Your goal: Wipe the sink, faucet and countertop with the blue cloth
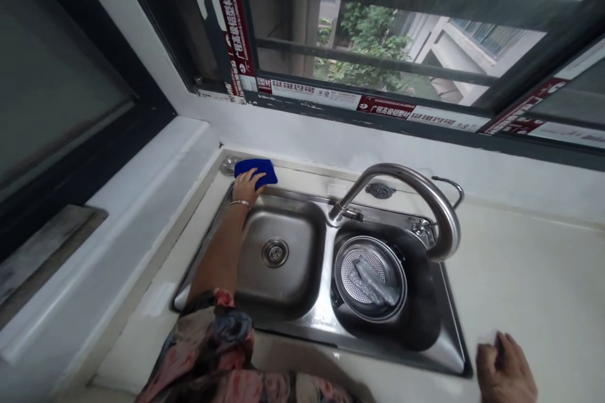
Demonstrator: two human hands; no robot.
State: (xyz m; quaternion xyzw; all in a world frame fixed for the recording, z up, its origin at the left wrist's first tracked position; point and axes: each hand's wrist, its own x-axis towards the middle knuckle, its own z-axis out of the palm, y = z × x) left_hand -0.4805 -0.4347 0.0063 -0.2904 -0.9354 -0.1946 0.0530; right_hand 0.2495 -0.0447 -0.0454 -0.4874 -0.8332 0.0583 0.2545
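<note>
At the back left corner of the counter, my left hand (248, 186) grips a folded blue cloth (265, 171), its fingers lying over the near side. The cloth rests on the strip behind the sink rim, beside a small clear, shiny object (229, 165) that I cannot make out. My left forearm reaches across the left basin (283, 283) of a steel double sink. On the counter to the right of the sink, my right hand (505, 368) is closed with its fingers curled; nothing shows in it. Part of this hand is cut off by the lower edge.
A curved steel faucet (401, 170) arches over the right basin. In that basin sits a perforated metal strainer pot (347, 277) with clear plastic wrapping (373, 283) inside. A steel wool scrubber (380, 191) and a thin small spout (456, 186) stand behind. A barred window (378, 44) rises beyond.
</note>
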